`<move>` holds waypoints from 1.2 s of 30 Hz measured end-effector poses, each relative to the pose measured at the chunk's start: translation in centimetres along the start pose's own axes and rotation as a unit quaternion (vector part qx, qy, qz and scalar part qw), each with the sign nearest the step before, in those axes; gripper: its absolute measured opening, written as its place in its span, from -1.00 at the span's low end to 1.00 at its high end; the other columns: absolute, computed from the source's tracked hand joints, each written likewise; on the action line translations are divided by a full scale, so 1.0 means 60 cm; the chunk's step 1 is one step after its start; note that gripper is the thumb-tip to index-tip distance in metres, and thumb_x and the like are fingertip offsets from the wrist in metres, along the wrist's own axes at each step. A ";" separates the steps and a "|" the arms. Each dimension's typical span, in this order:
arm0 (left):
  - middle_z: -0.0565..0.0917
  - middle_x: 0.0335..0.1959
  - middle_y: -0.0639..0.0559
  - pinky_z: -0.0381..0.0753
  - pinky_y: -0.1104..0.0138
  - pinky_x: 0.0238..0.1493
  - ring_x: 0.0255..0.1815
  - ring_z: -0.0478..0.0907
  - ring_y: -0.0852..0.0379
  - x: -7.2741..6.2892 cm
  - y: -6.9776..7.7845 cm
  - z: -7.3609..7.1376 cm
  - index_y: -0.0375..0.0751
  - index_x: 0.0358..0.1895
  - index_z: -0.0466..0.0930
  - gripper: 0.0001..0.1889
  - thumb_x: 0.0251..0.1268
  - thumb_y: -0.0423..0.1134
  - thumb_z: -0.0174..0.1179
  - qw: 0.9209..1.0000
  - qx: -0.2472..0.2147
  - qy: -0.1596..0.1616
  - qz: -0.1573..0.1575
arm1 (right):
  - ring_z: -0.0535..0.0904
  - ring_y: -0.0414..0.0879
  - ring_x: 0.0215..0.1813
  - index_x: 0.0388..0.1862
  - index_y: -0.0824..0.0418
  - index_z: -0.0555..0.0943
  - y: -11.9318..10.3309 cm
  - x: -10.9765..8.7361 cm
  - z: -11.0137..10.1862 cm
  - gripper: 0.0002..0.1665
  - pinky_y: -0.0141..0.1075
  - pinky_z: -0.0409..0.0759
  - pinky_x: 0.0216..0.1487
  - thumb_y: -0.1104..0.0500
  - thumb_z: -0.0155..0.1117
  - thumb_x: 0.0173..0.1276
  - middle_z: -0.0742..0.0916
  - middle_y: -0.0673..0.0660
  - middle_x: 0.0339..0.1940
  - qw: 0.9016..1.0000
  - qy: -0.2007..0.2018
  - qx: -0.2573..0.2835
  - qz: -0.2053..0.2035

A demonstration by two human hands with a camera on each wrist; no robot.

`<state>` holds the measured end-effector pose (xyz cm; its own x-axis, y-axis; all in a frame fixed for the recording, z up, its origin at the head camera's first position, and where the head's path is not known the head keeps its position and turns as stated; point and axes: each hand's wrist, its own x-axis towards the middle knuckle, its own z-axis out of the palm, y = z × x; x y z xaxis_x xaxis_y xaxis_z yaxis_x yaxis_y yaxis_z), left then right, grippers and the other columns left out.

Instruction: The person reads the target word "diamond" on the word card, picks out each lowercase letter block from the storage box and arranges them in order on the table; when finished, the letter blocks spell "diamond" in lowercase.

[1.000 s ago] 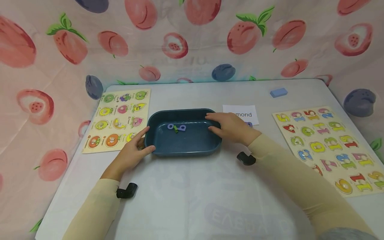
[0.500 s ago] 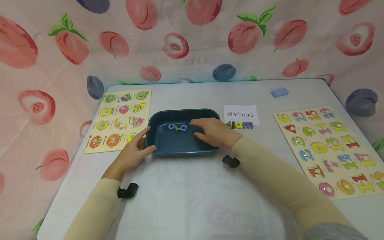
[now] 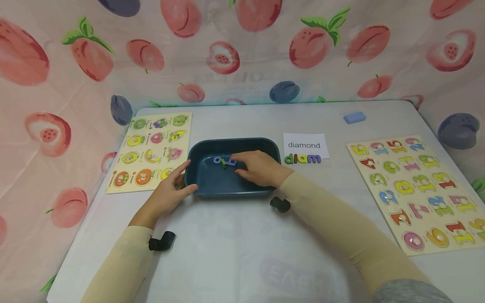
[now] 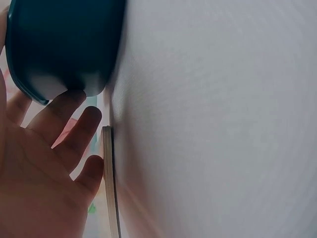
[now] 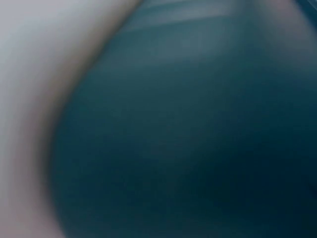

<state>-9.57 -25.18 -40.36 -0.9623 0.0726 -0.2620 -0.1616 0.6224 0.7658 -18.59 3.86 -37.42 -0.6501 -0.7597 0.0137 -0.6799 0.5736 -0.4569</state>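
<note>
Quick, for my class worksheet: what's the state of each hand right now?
Left hand: open, touching the left end of the tray.
Right hand: open, inside the tray by the letters; contact with them cannot be told.

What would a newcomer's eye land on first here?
Probably the dark teal tray mid-table, with the left hand at its left end and the right hand inside, by a few small pieces. Next, the white card reading "diamond" to its right, coloured letters along its near edge. Behind, big peaches on the cloth stand out.
</note>
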 end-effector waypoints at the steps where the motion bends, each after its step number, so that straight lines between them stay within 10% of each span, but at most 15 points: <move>1: 0.34 0.46 -0.26 0.10 -0.31 0.37 0.47 0.27 -0.21 0.000 0.000 0.000 0.32 0.62 -0.05 -0.11 0.34 0.15 0.28 1.000 0.000 0.001 0.002 | 0.49 0.00 0.37 0.40 0.27 0.48 -0.002 0.002 0.000 -0.44 -0.16 0.39 0.37 0.11 0.25 0.49 0.57 0.17 0.36 1.000 -0.002 0.000 0.001; 36: 0.34 0.47 -0.23 0.06 -0.33 0.38 0.48 0.25 -0.19 0.000 0.000 -0.003 0.35 0.62 -0.06 -0.12 0.35 0.15 0.27 1.000 -0.005 -0.003 -0.006 | 0.46 -0.01 0.38 0.41 0.23 0.48 -0.038 0.066 -0.069 -0.46 -0.16 0.32 0.42 0.10 0.21 0.53 0.57 0.13 0.37 0.999 -0.043 -0.018 -0.008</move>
<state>-9.61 -25.32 -40.28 -0.9588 0.0706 -0.2752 -0.1750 0.6162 0.7679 -21.01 0.83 -32.68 -0.6084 -0.7916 -0.0570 -0.7027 0.5707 -0.4247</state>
